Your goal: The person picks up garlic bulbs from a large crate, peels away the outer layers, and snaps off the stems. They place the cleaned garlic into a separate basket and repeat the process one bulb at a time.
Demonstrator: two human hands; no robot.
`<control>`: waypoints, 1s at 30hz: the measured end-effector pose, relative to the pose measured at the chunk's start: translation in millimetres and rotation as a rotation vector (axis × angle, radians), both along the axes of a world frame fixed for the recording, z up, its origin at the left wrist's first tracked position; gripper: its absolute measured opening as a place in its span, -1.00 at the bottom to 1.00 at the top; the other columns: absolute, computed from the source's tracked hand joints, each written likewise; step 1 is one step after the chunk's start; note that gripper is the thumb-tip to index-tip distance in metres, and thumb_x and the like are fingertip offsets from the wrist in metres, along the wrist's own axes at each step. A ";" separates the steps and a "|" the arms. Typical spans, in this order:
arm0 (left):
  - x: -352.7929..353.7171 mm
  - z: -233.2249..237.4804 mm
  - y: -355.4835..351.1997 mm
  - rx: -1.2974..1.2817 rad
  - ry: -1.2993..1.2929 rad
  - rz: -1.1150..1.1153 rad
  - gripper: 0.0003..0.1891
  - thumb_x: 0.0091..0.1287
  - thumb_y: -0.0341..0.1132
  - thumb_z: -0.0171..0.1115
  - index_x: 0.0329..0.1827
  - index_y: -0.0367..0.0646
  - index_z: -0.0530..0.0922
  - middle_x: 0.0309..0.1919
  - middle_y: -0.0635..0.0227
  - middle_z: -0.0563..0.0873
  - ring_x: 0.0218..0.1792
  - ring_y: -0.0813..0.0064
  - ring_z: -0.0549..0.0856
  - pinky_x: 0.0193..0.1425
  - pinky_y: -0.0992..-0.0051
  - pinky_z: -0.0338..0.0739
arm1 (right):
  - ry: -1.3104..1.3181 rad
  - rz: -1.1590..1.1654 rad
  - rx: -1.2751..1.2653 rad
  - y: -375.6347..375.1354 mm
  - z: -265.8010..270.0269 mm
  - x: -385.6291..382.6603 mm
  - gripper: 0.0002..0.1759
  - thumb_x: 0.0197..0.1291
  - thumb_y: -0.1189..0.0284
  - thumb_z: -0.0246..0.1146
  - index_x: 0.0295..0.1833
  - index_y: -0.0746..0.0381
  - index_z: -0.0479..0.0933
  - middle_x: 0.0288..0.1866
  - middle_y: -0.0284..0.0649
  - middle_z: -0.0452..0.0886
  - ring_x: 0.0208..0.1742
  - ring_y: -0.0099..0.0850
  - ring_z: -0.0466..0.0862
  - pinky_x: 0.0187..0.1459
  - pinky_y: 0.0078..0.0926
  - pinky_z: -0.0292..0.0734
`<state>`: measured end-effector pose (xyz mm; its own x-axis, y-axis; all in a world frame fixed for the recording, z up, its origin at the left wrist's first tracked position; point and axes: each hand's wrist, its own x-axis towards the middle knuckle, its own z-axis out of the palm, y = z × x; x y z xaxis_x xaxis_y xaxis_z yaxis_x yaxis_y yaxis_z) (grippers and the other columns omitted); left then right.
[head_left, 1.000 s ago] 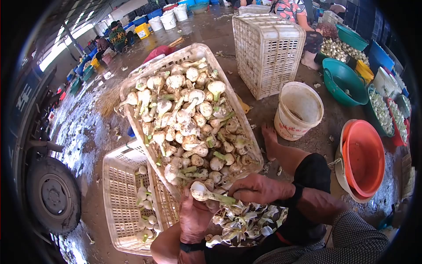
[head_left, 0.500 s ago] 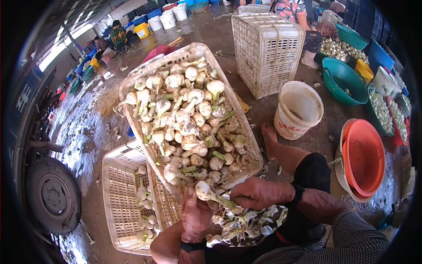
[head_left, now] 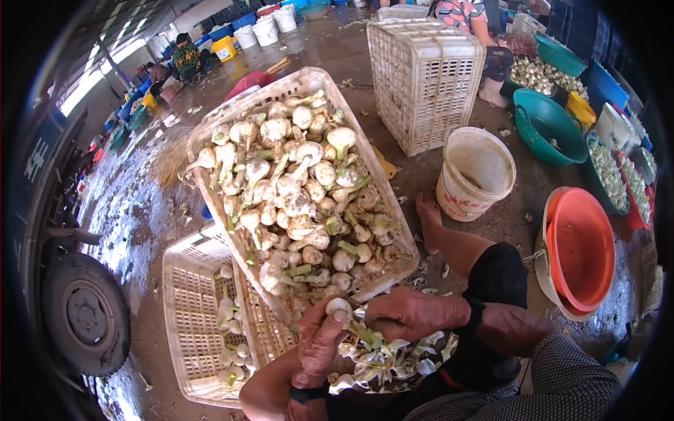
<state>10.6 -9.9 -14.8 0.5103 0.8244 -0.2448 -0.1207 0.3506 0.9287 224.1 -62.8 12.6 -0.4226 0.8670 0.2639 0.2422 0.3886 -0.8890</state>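
My left hand (head_left: 319, 345) is wrapped round a garlic bulb (head_left: 338, 307), its thumb pressed on the bulb's side. The bulb's green stem (head_left: 364, 334) points toward my right hand (head_left: 419, 313), whose fingers are curled closed beside it. What those fingers pinch is hidden. Beneath both hands lies a heap of white and green garlic peelings (head_left: 393, 361). Just beyond them, a tilted plastic crate (head_left: 385, 203) is piled with unpeeled, soil-stained garlic bulbs (head_left: 298, 189). At lower left, a second crate (head_left: 184, 316) holds several cleaner garlic bulbs (head_left: 228, 314).
A white bucket (head_left: 476, 175) stands near my bare foot (head_left: 430, 221), before upended stacked crates (head_left: 425, 88). Red basins (head_left: 581, 249) lie at right, a green tub (head_left: 550, 128) behind. A vehicle wheel (head_left: 86, 312) is at far left. Other people sit farther back.
My left hand has turned and its thumb has come over the bulb, which shows a whiter surface. My right hand has shifted slightly left, staying by the stem.
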 end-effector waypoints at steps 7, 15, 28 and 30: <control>-2.4 20.6 -3.5 -0.173 -0.227 -0.217 -0.21 0.18 0.02 0.35 0.32 -0.44 0.40 -0.12 0.01 0.69 -0.20 0.30 0.73 -0.28 0.43 0.66 | -0.344 -0.534 0.260 21.3 -19.4 27.0 -0.89 0.11 0.49 0.24 -0.26 0.27 0.49 -0.44 -0.07 0.53 -0.36 -0.01 0.61 -0.32 -0.12 0.53; -13.1 16.5 -4.4 -0.114 -0.529 -0.286 -0.24 0.06 -0.07 0.37 0.29 -0.39 0.43 0.03 -0.14 0.61 -0.06 0.02 0.73 -0.17 0.30 0.72 | -0.601 -0.651 0.142 23.8 -39.3 24.0 -0.85 0.09 0.45 0.22 -0.41 0.29 0.43 -0.47 0.00 0.52 -0.43 0.04 0.58 -0.38 -0.08 0.48; -8.0 12.6 1.4 0.076 -0.590 -0.050 -0.31 -0.06 -0.47 0.42 0.26 -0.28 0.47 0.38 0.01 0.38 0.36 0.04 0.47 0.42 0.16 0.42 | 0.294 0.214 -0.692 1.6 -0.7 -13.4 -0.62 0.48 0.20 0.08 0.00 0.32 0.57 -0.43 -0.41 0.55 -0.40 -0.65 0.56 -0.38 -0.64 0.46; -8.2 11.9 2.6 0.088 -0.601 -0.069 -0.33 -0.06 -0.50 0.41 0.25 -0.27 0.48 0.38 0.02 0.38 0.36 0.04 0.47 0.43 0.16 0.41 | 0.347 0.326 -0.669 1.7 -5.2 -15.2 -0.62 0.47 0.23 0.12 -0.08 0.38 0.60 -0.43 -0.33 0.62 -0.45 -0.64 0.58 -0.42 -0.61 0.45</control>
